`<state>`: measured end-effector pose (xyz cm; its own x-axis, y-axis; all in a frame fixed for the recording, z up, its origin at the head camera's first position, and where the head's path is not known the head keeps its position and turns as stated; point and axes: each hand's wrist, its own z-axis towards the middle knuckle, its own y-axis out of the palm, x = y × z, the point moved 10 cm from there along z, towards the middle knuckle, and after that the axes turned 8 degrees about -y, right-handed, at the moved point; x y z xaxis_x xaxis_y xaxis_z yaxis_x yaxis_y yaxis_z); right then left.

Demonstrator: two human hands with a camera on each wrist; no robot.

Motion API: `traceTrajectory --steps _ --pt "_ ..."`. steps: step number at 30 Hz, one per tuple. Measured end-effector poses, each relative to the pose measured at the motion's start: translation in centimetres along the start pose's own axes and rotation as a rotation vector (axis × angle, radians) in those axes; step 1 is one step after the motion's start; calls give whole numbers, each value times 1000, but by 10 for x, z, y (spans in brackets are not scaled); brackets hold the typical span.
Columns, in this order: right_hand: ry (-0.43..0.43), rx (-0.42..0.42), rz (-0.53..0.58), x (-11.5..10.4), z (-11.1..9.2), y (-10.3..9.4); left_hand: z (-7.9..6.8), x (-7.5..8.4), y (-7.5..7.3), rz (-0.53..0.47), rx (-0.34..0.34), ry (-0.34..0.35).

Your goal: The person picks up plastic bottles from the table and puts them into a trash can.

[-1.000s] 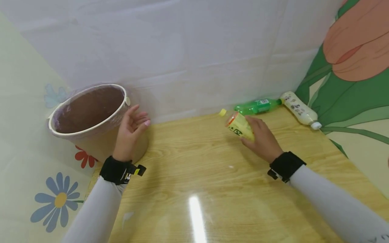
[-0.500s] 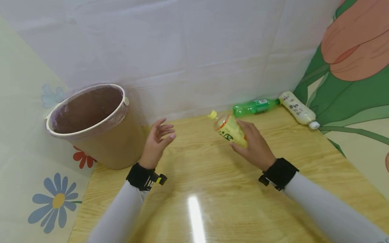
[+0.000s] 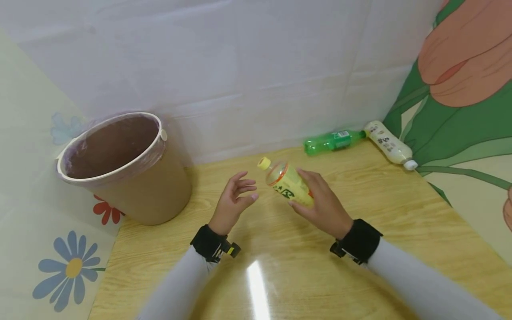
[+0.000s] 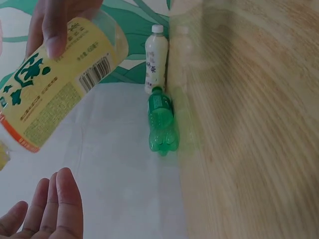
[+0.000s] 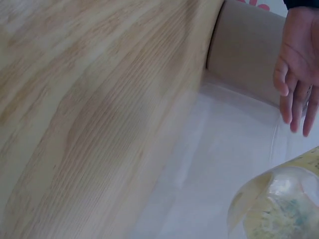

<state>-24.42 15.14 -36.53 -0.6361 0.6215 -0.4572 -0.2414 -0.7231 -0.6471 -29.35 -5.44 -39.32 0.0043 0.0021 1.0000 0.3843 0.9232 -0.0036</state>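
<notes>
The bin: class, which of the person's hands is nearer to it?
Left. The left hand is right of the bin, apart from it; the right hand, holding the yellow bottle, is farther right.

The right wrist view's edges crop the yellow bottle (image 5: 281, 204) and the bin (image 5: 246, 52).

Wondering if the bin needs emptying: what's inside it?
Inside the bin, its brown inner wall and translucent liner near the top show; the near side hides the bottom, so anything there cannot be seen.

We grip a yellow-labelled bottle (image 3: 290, 184) in our right hand (image 3: 325, 205) above the bench (image 3: 384, 191), left hand (image 3: 233, 202) near its cap (image 3: 264, 163).
</notes>
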Motion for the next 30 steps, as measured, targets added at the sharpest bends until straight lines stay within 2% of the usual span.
traceTrajectory --steps 7,17,21,27,30 --pt "-8 -11 30 -9 -4 7 2 -9 26 -54 -59 -23" --pt "-20 -24 83 -19 -10 20 0 -28 47 -174 -102 -66" --pt "-33 -22 90 -24 -12 24 -1 -34 53 -194 -99 -51" --pt "-67 -18 98 -31 -10 28 0 -34 62 -217 -105 13" --pt "-68 -17 104 -32 -9 29 -1 -36 65 -216 -98 15"
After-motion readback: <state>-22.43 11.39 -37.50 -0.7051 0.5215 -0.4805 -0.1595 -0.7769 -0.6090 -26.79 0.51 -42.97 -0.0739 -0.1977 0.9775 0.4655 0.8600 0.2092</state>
